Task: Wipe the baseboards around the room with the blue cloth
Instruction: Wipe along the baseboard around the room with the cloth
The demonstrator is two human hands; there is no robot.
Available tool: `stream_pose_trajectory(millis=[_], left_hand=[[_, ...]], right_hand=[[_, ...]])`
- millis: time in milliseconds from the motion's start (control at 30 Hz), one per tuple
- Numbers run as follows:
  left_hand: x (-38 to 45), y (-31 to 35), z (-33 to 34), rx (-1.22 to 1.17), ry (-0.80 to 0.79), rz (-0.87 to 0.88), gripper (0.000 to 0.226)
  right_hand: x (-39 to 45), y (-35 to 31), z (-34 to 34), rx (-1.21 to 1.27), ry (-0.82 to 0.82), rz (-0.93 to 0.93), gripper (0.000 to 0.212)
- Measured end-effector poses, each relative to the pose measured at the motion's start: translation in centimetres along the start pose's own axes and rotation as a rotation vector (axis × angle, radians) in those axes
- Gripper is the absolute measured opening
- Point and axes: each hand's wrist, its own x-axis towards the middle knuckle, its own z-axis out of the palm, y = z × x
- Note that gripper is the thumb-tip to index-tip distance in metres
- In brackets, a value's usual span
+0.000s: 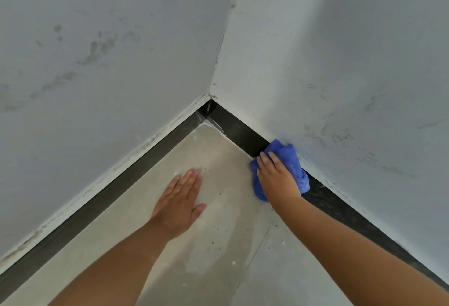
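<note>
A dark baseboard runs along two walls and meets in a corner (209, 108). Its right-hand stretch (240, 130) passes under the blue cloth (291, 160), which is bunched up and pressed against it. My right hand (275, 177) lies on the cloth and holds it to the baseboard, a short way right of the corner. The left-hand stretch of baseboard (116, 184) is untouched. My left hand (181, 198) rests flat on the floor, palm down, fingers together, holding nothing.
The floor (218, 245) is pale beige tile with dust specks, a whitish smear and a grout line on the right. Both walls (109, 50) are grey-white plaster with scuffs and rough paint edges above the baseboard.
</note>
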Motion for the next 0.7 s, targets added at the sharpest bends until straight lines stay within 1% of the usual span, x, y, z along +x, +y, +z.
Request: stream_pose_trajectory(millis=[67, 133, 200, 267, 333, 400, 467, 500, 567, 600, 633, 667, 700], left_hand=[[0.0, -0.1, 0.2, -0.003, 0.018, -0.009, 0.062], [0.1, -0.3, 0.4, 0.019, 0.065, -0.005, 0.063], [0.4, -0.4, 0.6, 0.045, 0.086, 0.009, 0.070], [0.8, 0.0, 0.7, 0.069, 0.119, 0.021, 0.079], [1.1, 0.6, 0.5, 0.072, 0.139, 0.030, 0.080], [1.5, 1.4, 0.4, 0.057, 0.140, 0.049, 0.080], [2.0, 2.4, 0.4, 0.039, 0.151, 0.061, 0.077], [2.1, 2.8, 0.5, 0.020, 0.154, 0.071, 0.074], [2.4, 3.6, 0.7, -0.012, 0.166, 0.109, 0.065], [2.6, 4.1, 0.8, -0.019, 0.163, 0.125, 0.066], [2.7, 4.7, 1.0, -0.019, 0.154, 0.137, 0.069], [2.8, 5.1, 1.3, -0.013, 0.150, 0.148, 0.074], [2.8, 5.5, 1.6, -0.001, 0.153, 0.158, 0.077]], right_hand=[[-0.1, 0.2, 0.3, 0.033, -0.032, -0.013, 0.065], [-0.4, 0.5, 1.3, 0.165, -0.099, 0.050, 0.071], [-1.7, 1.1, 2.3, 0.302, -0.148, 0.094, 0.071], [-3.7, 1.9, 3.4, 0.276, -0.136, 0.060, 0.063], [-6.0, 2.5, 4.2, 0.223, -0.147, 0.004, 0.062], [-7.6, 2.8, 5.7, 0.169, -0.192, 0.031, 0.067], [-8.7, 2.8, 5.9, 0.208, -0.235, 0.073, 0.068], [-9.0, 2.6, 6.0, 0.240, -0.217, 0.058, 0.067], [-9.3, 2.4, 5.0, 0.275, -0.106, 0.017, 0.068], [-9.3, 2.5, 4.2, 0.317, -0.036, 0.032, 0.070], [-9.2, 2.3, 3.3, 0.322, -0.009, 0.020, 0.070], [-9.0, 1.9, 2.8, 0.302, -0.030, -0.005, 0.066], [-8.7, 1.6, 2.7, 0.278, -0.005, -0.032, 0.060]])
